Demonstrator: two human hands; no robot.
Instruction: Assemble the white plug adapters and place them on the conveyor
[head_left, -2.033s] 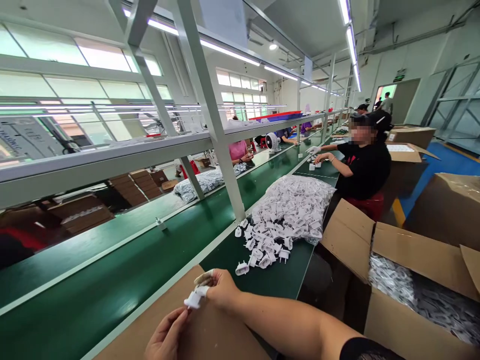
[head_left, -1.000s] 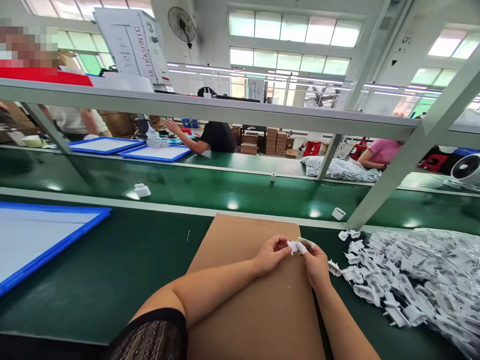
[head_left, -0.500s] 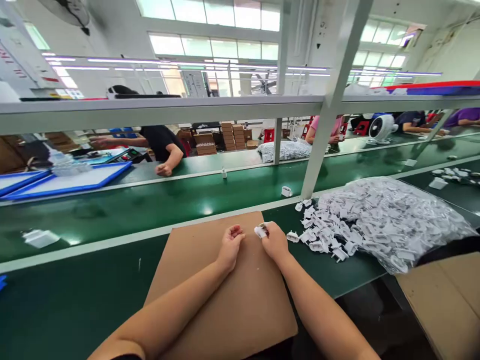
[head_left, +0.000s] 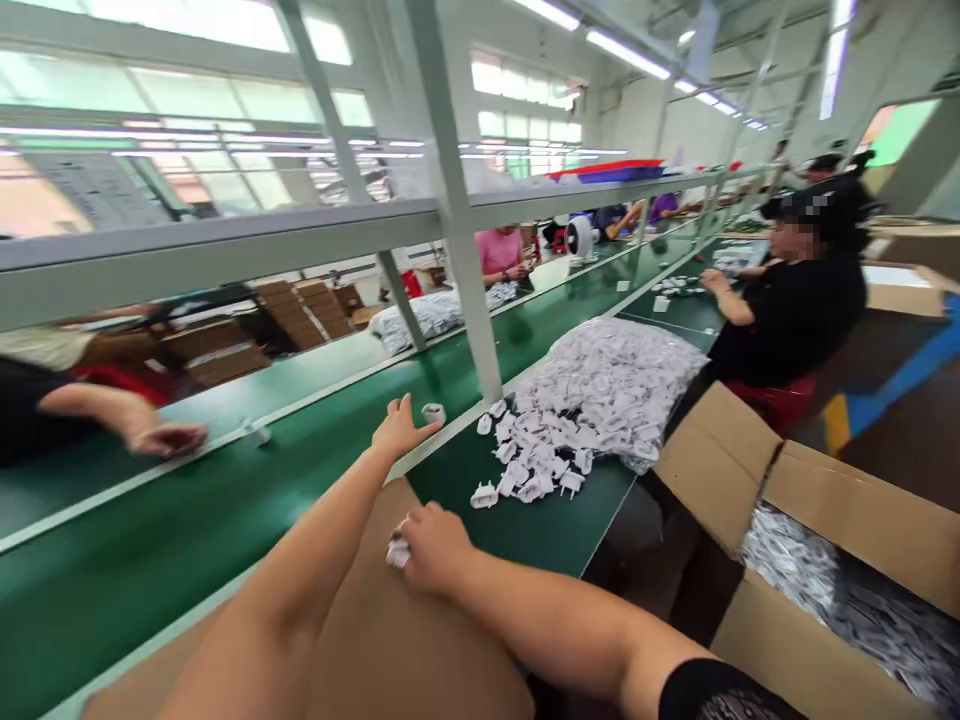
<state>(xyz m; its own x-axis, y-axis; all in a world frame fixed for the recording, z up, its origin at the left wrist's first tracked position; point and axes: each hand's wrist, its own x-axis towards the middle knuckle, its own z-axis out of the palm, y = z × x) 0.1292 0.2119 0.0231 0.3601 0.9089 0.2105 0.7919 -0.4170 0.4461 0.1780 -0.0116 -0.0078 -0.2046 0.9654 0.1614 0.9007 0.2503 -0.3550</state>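
My left hand (head_left: 401,428) is stretched forward over the green conveyor belt (head_left: 225,500), fingers apart and holding nothing. Its fingertips are right beside a small white part (head_left: 433,411) lying on the belt. My right hand (head_left: 433,546) rests on the brown cardboard sheet (head_left: 390,640), closed on a white plug piece (head_left: 397,553) that shows at its fingertips. Loose white plug parts (head_left: 525,480) lie just to the right of both hands, spilling from a large heap in a clear bag (head_left: 607,375).
A grey frame post (head_left: 465,280) stands just beyond my left hand. An open cardboard box (head_left: 720,460) holding bagged parts sits at the right. A seated person in black (head_left: 799,310) works further along. Another person's hand (head_left: 161,438) rests across the belt at left.
My hands have parted: the left hand let go and reached forward onto the belt, while the right kept the plug piece. My view swung right along the line.
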